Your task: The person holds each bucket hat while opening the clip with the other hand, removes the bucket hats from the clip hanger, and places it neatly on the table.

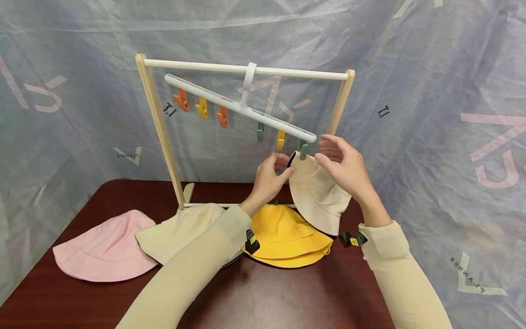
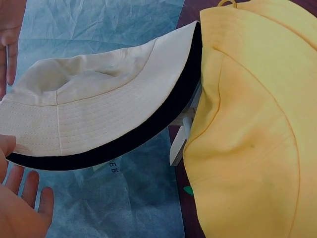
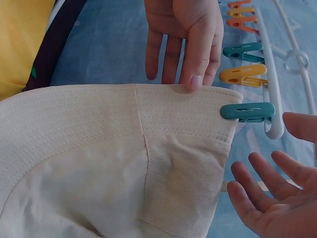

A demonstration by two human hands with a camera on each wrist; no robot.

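A cream bucket hat [image 1: 314, 194] with a black lining hangs by its brim from the end green clip [image 3: 247, 111] of a white clip hanger [image 1: 242, 108]. My left hand [image 1: 271, 176] pinches the brim's edge between thumb and fingers, left of the clip. Beside the clip, on the other side, my right hand [image 1: 343, 167] is spread with fingers apart, holding nothing. In the right wrist view a gap shows between that hand and the clip. The green clip's tip overlaps the brim's corner.
A wooden rack [image 1: 158, 128] with a white top rod [image 1: 197, 66] carries the tilted hanger, which has several other clips [image 1: 222, 117]. On the dark red table [image 1: 263, 297] lie a pink hat [image 1: 107, 246], another cream hat [image 1: 176, 233] and yellow hats [image 1: 283, 233].
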